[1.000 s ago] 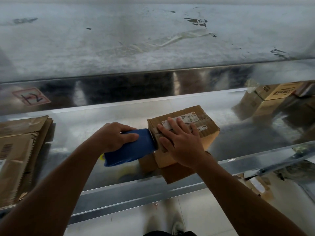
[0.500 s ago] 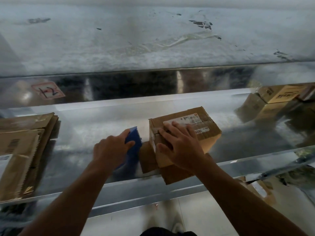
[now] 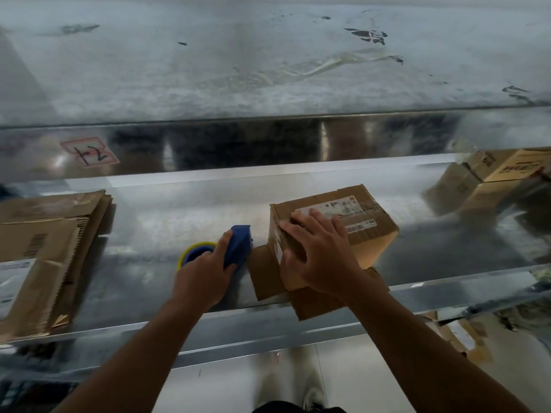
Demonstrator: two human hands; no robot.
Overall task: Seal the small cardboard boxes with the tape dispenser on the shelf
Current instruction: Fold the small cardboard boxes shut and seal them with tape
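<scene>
A small cardboard box (image 3: 366, 231) with white labels on top stands on the shiny metal shelf (image 3: 155, 222). My right hand (image 3: 316, 251) lies flat over its near left corner, fingers spread, pressing down. My left hand (image 3: 202, 275) grips a blue tape dispenser (image 3: 237, 244) with a yellow-rimmed roll, held just left of the box and low over the shelf. Flat cardboard pieces (image 3: 265, 275) lie under and in front of the box, one overhanging the shelf's front edge.
A stack of flattened cardboard boxes (image 3: 44, 254) lies at the shelf's left end. More brown boxes (image 3: 501, 171) stand at the far right. An upper shelf lip with a red-bordered label (image 3: 89, 155) runs overhead. Floor and my shoe show below.
My left hand has pulled the dispenser off the box's left side and lowered it toward the shelf, exposing the yellow roll. My right hand stays on the box.
</scene>
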